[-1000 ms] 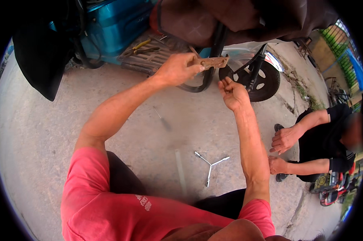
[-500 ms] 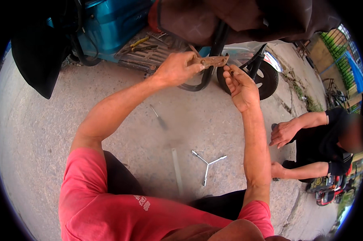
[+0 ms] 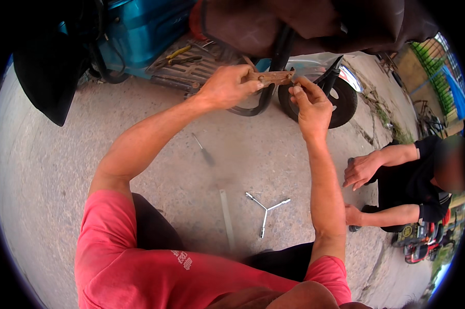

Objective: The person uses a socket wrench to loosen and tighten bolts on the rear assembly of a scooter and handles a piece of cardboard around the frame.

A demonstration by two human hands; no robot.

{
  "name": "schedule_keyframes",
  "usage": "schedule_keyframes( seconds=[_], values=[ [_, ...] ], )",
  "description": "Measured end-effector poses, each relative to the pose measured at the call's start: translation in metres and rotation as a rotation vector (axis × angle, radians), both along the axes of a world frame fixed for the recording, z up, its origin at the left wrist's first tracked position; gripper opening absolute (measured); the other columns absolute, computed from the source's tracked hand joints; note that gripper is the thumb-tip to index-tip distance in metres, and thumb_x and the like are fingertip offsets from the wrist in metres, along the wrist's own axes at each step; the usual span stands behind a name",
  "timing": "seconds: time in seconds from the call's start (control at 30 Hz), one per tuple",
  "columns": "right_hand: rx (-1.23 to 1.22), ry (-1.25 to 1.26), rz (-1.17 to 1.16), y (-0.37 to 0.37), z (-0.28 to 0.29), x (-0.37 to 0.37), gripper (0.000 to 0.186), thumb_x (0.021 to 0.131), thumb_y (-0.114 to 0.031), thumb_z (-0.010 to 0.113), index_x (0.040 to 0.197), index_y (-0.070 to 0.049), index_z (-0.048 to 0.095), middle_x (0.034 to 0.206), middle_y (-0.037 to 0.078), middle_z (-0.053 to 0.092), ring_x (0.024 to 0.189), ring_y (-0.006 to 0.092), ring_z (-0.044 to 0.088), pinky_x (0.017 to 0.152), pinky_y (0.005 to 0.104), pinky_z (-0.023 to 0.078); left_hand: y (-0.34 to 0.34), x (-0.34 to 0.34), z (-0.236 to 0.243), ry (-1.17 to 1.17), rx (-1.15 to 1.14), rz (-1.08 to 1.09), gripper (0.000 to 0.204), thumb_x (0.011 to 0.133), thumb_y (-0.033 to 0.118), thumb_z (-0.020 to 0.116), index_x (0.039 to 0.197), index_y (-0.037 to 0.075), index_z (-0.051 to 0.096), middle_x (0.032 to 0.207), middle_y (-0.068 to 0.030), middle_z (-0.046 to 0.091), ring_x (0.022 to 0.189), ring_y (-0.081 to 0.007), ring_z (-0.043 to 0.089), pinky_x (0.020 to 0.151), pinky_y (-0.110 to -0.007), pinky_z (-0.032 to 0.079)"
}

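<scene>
Out in front of me, my left hand [image 3: 230,86] grips one end of a rusty metal bracket [image 3: 276,78], thumb along its near side. My right hand [image 3: 313,103] is at the bracket's right end, its thumb and fingers pinched together. Whatever small part sits in that pinch is too small to make out. Behind both hands are a black tube [image 3: 281,49] and a small black wheel [image 3: 344,105] of the vehicle.
A three-armed socket wrench [image 3: 266,208], a flat metal strip [image 3: 226,216] and a screwdriver [image 3: 205,154] lie on the concrete. Yellow-handled pliers [image 3: 179,52] rest on the blue vehicle's footboard [image 3: 191,72]. Another person [image 3: 405,180] crouches at the right, hands forward.
My right hand has turned over and its fingers have closed into a pinch by the bracket's right end. My left hand and the bracket have barely moved.
</scene>
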State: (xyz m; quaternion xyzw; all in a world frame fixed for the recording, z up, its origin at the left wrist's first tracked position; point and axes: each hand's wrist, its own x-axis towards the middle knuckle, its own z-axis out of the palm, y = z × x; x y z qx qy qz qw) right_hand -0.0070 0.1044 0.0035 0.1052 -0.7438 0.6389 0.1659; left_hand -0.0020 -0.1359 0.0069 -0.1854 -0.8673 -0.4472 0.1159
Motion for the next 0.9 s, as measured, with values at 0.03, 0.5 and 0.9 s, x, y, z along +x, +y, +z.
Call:
schedule_keyframes(
  seconds=[0.03, 0.5, 0.9],
  values=[
    [0.083, 0.07, -0.044, -0.001, -0.002, -0.002, 0.028, 0.094, -0.009, 0.07, 0.118, 0.004, 0.069, 0.109, 0.012, 0.074, 0.087, 0.0176, 0.073, 0.076, 0.0292, 0.056, 0.0, 0.0, 0.0, 0.004, -0.001, 0.0, 0.042, 0.094, 0.044, 0.067, 0.097, 0.001, 0.066, 0.076, -0.0064, 0.067, 0.069, -0.0147, 0.068, 0.064, -0.034, 0.051],
    [0.41, 0.524, -0.261, -0.024, 0.006, 0.002, 0.021, 0.083, -0.006, 0.079, 0.103, -0.002, 0.072, 0.096, 0.011, 0.07, 0.075, 0.0217, 0.072, 0.069, 0.0339, 0.055, 0.0, -0.002, -0.003, 0.018, 0.008, -0.016, 0.042, 0.095, 0.04, 0.066, 0.1, -0.001, 0.067, 0.08, -0.0095, 0.068, 0.072, -0.0155, 0.07, 0.067, -0.033, 0.054],
    [0.393, 0.531, -0.228, -0.022, 0.005, -0.002, 0.021, 0.084, -0.006, 0.079, 0.103, -0.002, 0.072, 0.095, 0.012, 0.07, 0.074, 0.0228, 0.071, 0.068, 0.0345, 0.055, 0.002, 0.002, 0.0, -0.009, 0.097, -0.002, 0.039, 0.091, 0.035, 0.071, 0.094, -0.003, 0.067, 0.075, -0.0154, 0.069, 0.07, -0.0241, 0.067, 0.067, -0.04, 0.051]
  ],
)
